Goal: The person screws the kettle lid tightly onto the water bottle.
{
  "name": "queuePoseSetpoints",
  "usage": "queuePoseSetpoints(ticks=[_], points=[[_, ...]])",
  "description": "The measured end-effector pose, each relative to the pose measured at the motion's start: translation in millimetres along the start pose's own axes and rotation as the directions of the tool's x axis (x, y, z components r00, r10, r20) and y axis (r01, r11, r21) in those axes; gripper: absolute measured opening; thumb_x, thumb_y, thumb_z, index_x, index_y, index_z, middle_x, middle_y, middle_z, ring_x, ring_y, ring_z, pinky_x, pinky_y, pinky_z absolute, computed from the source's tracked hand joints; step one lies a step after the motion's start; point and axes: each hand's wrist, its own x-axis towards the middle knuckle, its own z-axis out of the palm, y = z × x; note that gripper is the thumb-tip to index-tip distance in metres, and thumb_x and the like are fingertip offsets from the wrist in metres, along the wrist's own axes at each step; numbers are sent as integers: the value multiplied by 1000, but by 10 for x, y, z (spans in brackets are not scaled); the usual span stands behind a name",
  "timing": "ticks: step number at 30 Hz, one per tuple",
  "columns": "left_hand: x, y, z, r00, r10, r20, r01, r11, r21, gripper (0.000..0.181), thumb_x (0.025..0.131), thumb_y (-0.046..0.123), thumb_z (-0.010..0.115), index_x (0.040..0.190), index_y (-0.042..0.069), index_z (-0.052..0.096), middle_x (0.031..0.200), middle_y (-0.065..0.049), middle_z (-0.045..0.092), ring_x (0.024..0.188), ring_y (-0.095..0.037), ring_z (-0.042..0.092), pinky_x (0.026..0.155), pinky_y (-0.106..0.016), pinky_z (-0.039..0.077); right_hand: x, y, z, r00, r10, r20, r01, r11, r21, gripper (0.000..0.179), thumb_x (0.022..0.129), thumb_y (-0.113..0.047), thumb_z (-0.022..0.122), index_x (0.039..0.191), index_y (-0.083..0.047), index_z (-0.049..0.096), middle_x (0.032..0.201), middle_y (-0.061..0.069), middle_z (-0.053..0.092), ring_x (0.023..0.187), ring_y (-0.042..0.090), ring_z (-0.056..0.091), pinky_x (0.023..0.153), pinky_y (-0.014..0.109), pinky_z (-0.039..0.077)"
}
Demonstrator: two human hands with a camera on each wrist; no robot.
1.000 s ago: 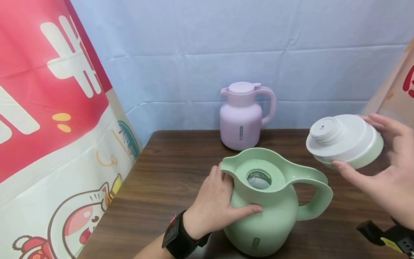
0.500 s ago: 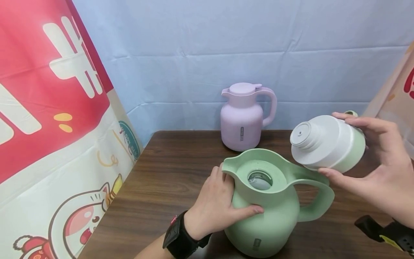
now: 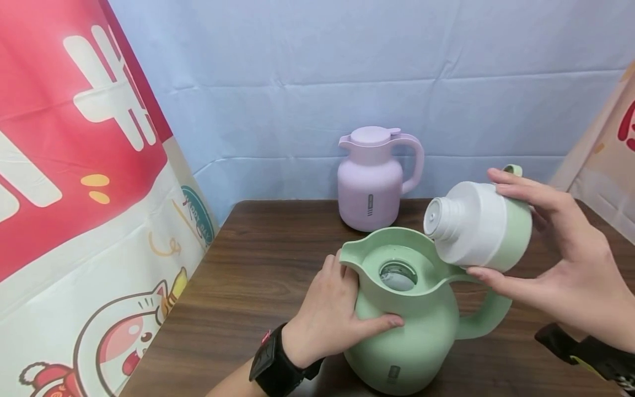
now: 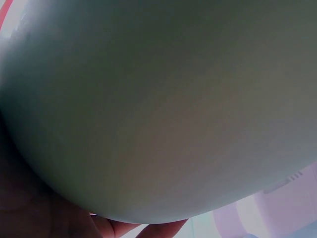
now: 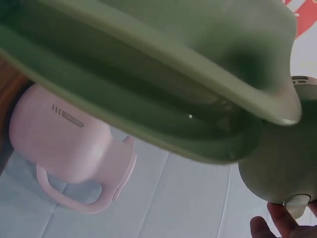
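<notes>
A green vacuum jug (image 3: 412, 353) stands upright at the front of the table, its round mouth uncovered. My left hand (image 3: 324, 309) grips it below the spout, thumb across the front and fingers around the far side. In the left wrist view the jug's body (image 4: 173, 124) fills most of the picture. My right hand (image 3: 565, 248) holds the white-and-green jug lid (image 3: 488, 223) on its side, pinched between thumb and fingers. The lid's threaded plug points left, close over the rim by the handle. A small green loop stands out from its top.
A lilac vacuum jug (image 3: 369, 187) with its lid on stands at the back of the dark wooden table (image 3: 268, 264). Pale blue cloth (image 3: 278, 110) hangs behind, and a printed red-and-white cloth (image 3: 119, 220) covers the left side.
My right hand has brought the lid leftward to the green jug's rim, turning it so the plug faces more to the left. The left hand and both jugs stay in place.
</notes>
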Motion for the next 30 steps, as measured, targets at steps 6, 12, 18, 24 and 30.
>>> queuePoseSetpoints(ticks=[6, 12, 18, 24, 30], points=[[6, 1, -3, 1000, 4, 3, -4, 1000, -1, 97, 67, 66, 72, 141, 16, 34, 135, 1, 39, 94, -15, 43, 78, -27, 40, 65, 7, 40, 996, -72, 54, 81, 981, -178, 83, 64, -42, 86, 122, 10, 55, 136, 31, 41, 126, 38, 41, 98, 22, 36], [-1, 0, 1, 1000, 2, 4, -2, 1000, -1, 97, 67, 66, 72, 141, 16, 33, 133, 1, 40, 93, -15, 43, 77, -26, 40, 89, 10, 75, 991, -106, 88, 124, 962, -243, 79, 69, -49, 79, 123, 6, 58, 138, 29, 32, 117, 27, 52, 101, 26, 33], [4, -8, -1, 1000, 2, 4, -2, 1000, -10, 98, 67, 65, 72, 142, 17, 32, 134, 1, 40, 94, -14, 44, 77, -26, 40, 109, 65, 102, 984, -146, 98, 164, 966, -200, 85, 63, -42, 86, 124, 9, 55, 132, 30, 42, 119, 35, 47, 98, 25, 36], [14, -17, -8, 1000, 7, 4, -7, 1000, -25, 98, 67, 64, 73, 142, 17, 32, 136, 2, 39, 96, -14, 44, 79, -27, 41, 162, 14, 171, 974, -169, 148, 190, 972, -141, 86, 65, -36, 86, 126, 11, 51, 132, 31, 44, 118, 37, 47, 96, 23, 38], [20, -25, -2, 1000, 15, 4, -15, 1000, -19, 97, 68, 64, 72, 142, 16, 33, 136, 1, 38, 95, -14, 43, 78, -26, 40, 241, -74, 250, 950, -198, 242, 230, 967, -112, 73, 72, -35, 81, 124, 9, 54, 134, 30, 43, 119, 36, 48, 90, 19, 44]])
